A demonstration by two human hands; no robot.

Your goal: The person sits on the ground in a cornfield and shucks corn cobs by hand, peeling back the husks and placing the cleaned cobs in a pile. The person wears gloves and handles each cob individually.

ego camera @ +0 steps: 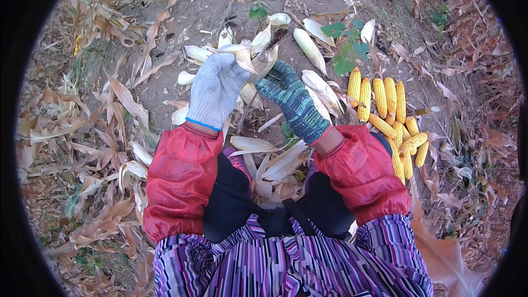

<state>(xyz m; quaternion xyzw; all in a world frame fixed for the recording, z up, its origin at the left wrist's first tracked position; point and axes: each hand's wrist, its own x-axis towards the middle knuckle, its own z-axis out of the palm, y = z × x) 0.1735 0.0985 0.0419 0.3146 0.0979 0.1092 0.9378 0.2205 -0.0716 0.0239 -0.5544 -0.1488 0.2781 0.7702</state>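
Observation:
In front of my knees, my left hand (216,88), in a whitish knit glove, grips a bunch of pale, peeled-back corn husk (266,60). A dark, broken stalk end (277,38) sticks up from that husk. My right hand (295,101) wears a green striped knit glove; its fingers curl at the underside of the same husk, with the fingertips partly hidden. Whether a cob sits inside the bunch cannot be seen. Loose pale husks (284,163) lie on the soil between my feet and below my hands.
At right, bare yellow corn cobs (390,99) lie in a loose pile. Corn ears in pale husk (310,50) rest beyond my right hand, near a leafy green plant (348,47). Dry corn leaves (128,99) litter the soil at left, and a cut stalk (428,110) juts out beside the pile.

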